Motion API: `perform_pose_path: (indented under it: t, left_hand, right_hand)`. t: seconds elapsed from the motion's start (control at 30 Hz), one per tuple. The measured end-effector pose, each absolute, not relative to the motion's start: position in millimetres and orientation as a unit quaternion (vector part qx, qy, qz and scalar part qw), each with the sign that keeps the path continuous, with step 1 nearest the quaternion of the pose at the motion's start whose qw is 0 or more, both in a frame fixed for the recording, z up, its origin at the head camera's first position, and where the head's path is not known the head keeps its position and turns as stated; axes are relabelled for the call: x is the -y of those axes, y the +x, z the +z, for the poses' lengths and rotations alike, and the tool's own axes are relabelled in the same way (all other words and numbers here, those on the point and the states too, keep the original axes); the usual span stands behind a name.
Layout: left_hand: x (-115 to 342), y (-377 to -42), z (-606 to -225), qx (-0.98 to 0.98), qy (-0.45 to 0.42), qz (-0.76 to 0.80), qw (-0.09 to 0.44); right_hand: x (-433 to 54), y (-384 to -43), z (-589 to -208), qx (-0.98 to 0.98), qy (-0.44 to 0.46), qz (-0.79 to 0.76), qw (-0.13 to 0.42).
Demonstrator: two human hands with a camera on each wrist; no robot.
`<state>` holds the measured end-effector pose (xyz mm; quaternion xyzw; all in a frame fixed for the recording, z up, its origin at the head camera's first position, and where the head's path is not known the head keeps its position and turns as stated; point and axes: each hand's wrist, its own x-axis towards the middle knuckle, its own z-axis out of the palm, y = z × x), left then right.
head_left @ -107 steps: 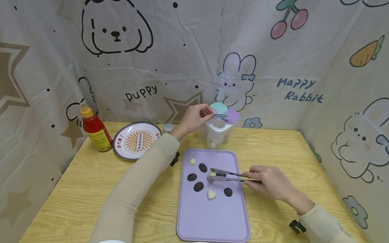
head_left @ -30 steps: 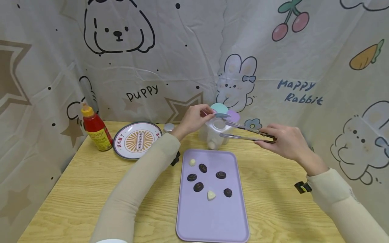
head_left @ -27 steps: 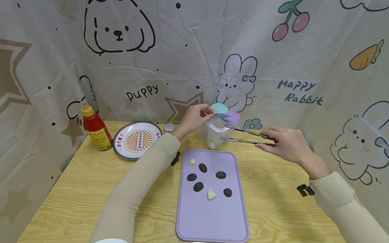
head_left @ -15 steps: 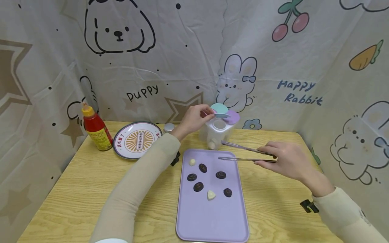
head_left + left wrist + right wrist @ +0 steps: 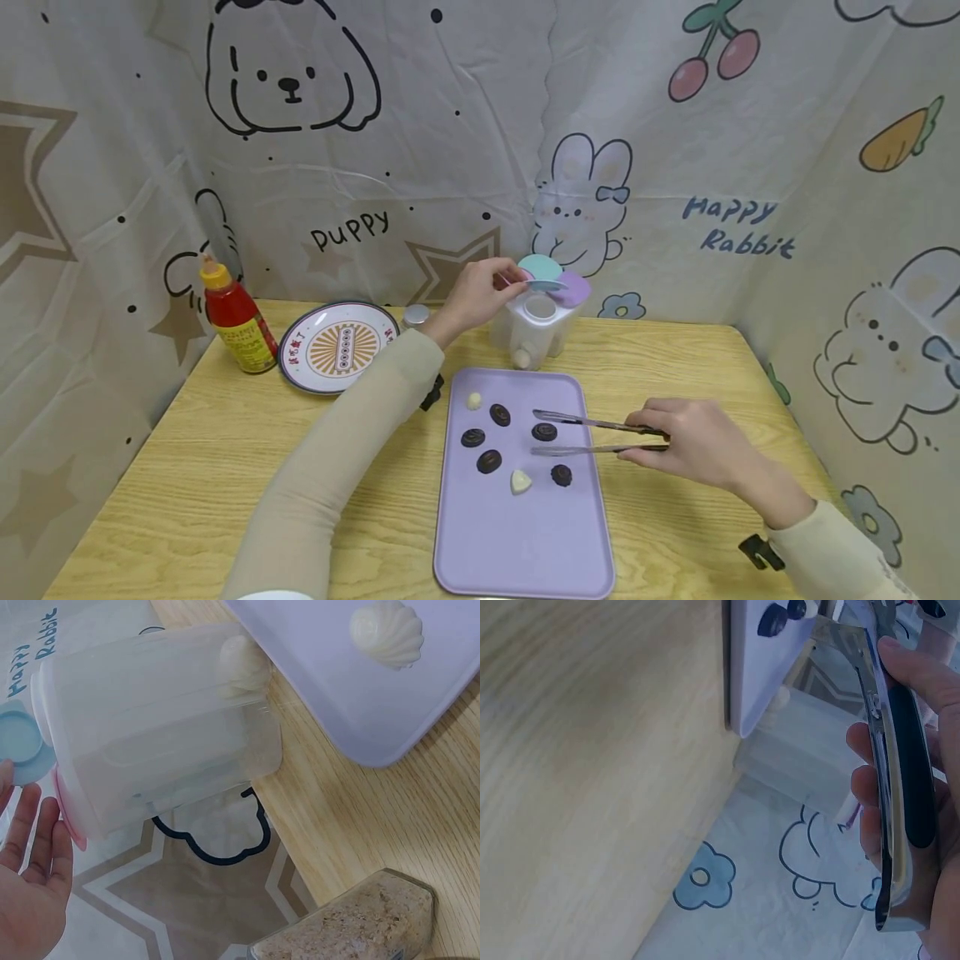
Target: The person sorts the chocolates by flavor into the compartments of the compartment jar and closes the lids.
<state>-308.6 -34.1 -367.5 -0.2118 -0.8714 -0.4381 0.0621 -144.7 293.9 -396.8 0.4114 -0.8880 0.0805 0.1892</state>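
Note:
My left hand point(image 5: 483, 293) pinches the light blue lid point(image 5: 19, 739) of a translucent canister point(image 5: 551, 337), keeping that lid raised over a round opening. A cream-coloured chocolate point(image 5: 244, 666) lies at the canister's bottom. My right hand point(image 5: 690, 442) holds metal tongs point(image 5: 889, 765) with dark grips. The tongs' spread tips straddle a dark oval chocolate point(image 5: 544, 432) in the head view; whether they touch it I cannot tell. Several other dark and white chocolates, among them a triangular white one point(image 5: 521, 482), lie on the lilac tray point(image 5: 525, 550).
A red sauce bottle point(image 5: 238, 321) with a yellow cap stands at the far left, beside a patterned plate point(image 5: 341, 346). Behind my left forearm is a jar point(image 5: 352, 922) of brownish flakes. A printed curtain point(image 5: 450, 167) encloses the wooden table point(image 5: 675, 367) at the back and sides.
The tongs were at a white chocolate, then beside the canister's opening, and have come back down to the dark oval chocolate. That white piece has left the tray. My left hand has stayed put.

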Motion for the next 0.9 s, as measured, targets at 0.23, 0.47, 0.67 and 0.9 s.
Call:
perform_pose_path:
  t: [0.23, 0.47, 0.67, 0.9]
  left_hand:
    - [35, -309, -367, 0.87, -0.211, -0.441, 0.061]
    - [34, -308, -368, 0.868, -0.216, -0.442, 0.062]
    - [34, -308, -368, 0.87, -0.211, -0.442, 0.061]
    - [34, -307, -367, 0.869, -0.209, -0.444, 0.058]
  right_hand:
    - [-286, -133, -414, 0.886, 0.426, 0.09, 0.159]
    - [-279, -125, -425, 0.89, 0.428, 0.105, 0.119]
    - [-277, -124, -433, 0.89, 0.426, 0.115, 0.114]
    - [-275, -125, -441, 0.891, 0.423, 0.121, 0.11]
